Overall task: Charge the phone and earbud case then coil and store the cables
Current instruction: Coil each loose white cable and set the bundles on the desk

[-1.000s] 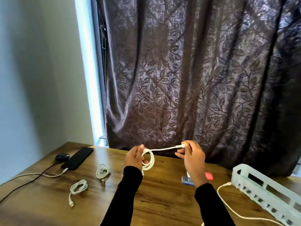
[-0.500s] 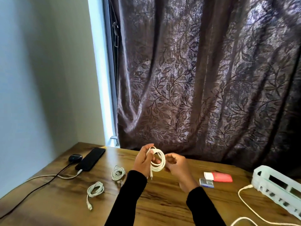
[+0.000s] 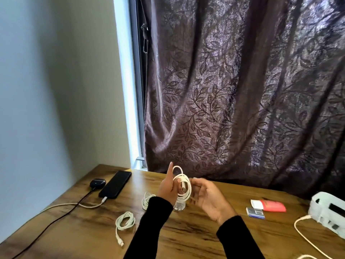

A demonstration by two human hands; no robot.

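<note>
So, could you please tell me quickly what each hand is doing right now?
Left hand: holds the coiled white cable, index finger raised.
Right hand: fingers curled at the coil's edge; grip cannot be told.

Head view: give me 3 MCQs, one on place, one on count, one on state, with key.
1. Where is the earbud case?
A. left of the phone
B. beside the red pack
C. in the left hand

2. How many coiled white cables lie on the table?
A. none
B. two
C. five

3. What is the state of the cable in the hands?
A. stretched straight
B. plugged into the phone
C. wound in loops

Key:
1 A, the case sits at the phone's left, near the wall.
2 B, one coil lies near the front and another coil by the left sleeve.
3 C, it loops round the left hand, with the right hand at the loops.
</note>
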